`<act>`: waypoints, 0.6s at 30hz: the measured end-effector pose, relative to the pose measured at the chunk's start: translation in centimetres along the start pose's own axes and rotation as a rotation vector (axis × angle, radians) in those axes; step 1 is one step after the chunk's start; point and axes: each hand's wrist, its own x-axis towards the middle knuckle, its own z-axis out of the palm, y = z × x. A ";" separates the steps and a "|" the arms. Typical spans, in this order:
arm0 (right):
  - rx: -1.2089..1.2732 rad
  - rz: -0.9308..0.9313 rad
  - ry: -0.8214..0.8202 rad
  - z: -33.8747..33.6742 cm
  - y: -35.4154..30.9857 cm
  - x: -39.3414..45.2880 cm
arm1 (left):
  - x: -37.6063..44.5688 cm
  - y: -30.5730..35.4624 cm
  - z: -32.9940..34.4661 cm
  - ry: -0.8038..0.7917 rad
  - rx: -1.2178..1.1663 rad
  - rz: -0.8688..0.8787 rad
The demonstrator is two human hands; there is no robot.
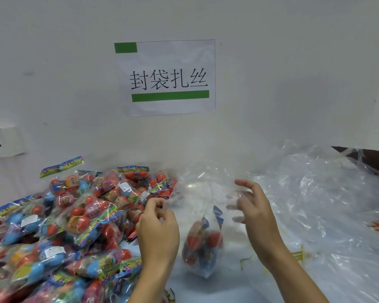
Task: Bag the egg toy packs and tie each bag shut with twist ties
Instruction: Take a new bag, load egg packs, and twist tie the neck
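The left hand [158, 226] pinches the rim of a clear plastic bag [197, 193] between curled fingers and thumb; the right hand [253, 206] is at the bag's other side with its fingers spread wide and loosely bent, and whether they touch the film I cannot tell; an egg toy pack [200, 241] hangs upright in the bag's bottom, between the two hands; a heap of egg toy packs [59, 226] lies on the table at left; loose clear bags [328, 204] are piled at right; yellow-green twist ties [299, 254] lie under that film; a paper sign [166, 77] is on the wall.
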 end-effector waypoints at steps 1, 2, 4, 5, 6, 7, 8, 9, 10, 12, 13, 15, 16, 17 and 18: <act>0.054 -0.006 -0.006 -0.2 -0.3 0.0 | 0.0 0.0 0.0 -0.001 0.003 0.005; 0.100 -0.003 -0.002 -0.3 -0.5 0.1 | -0.1 0.0 0.1 -0.002 0.007 0.013; 0.110 -0.001 0.026 -0.5 -1.0 0.3 | -0.1 0.0 0.2 -0.008 0.020 0.041; 0.078 0.001 0.044 -0.5 -1.1 0.4 | -0.1 -0.1 0.2 -0.014 0.028 0.058; 0.037 0.003 0.063 -0.5 -1.2 0.5 | -0.2 -0.1 0.2 -0.021 0.036 0.072; -0.015 0.002 0.073 -0.6 -1.2 0.6 | -0.3 -0.1 0.2 -0.029 0.041 0.083; -0.074 0.003 0.081 -0.7 -1.1 0.6 | -0.3 -0.1 0.2 -0.036 0.047 0.091; -0.118 0.005 0.081 -1.0 -1.1 0.6 | -0.3 -0.1 0.3 -0.039 0.052 0.098; -0.141 0.005 0.085 -1.2 -1.2 0.6 | -0.3 -0.2 0.3 -0.040 0.058 0.101; -0.117 -0.008 0.099 -1.9 -1.3 0.8 | -0.2 -0.3 0.3 -0.048 0.058 0.093; -0.091 -0.022 0.108 -2.2 -1.2 0.9 | -0.2 -0.3 0.3 -0.055 0.053 0.086; -0.047 -0.041 0.120 -2.5 -1.3 1.1 | -0.1 -0.4 0.4 -0.062 0.049 0.077; -0.027 -0.047 0.126 -2.5 -1.3 1.2 | -0.1 -0.4 0.3 -0.061 0.049 0.076; -0.009 -0.057 0.136 -2.5 -1.4 1.2 | -0.1 -0.5 0.3 -0.057 0.049 0.078; 0.015 -0.067 0.149 -2.4 -1.5 1.2 | -0.1 -0.5 0.3 -0.051 0.051 0.082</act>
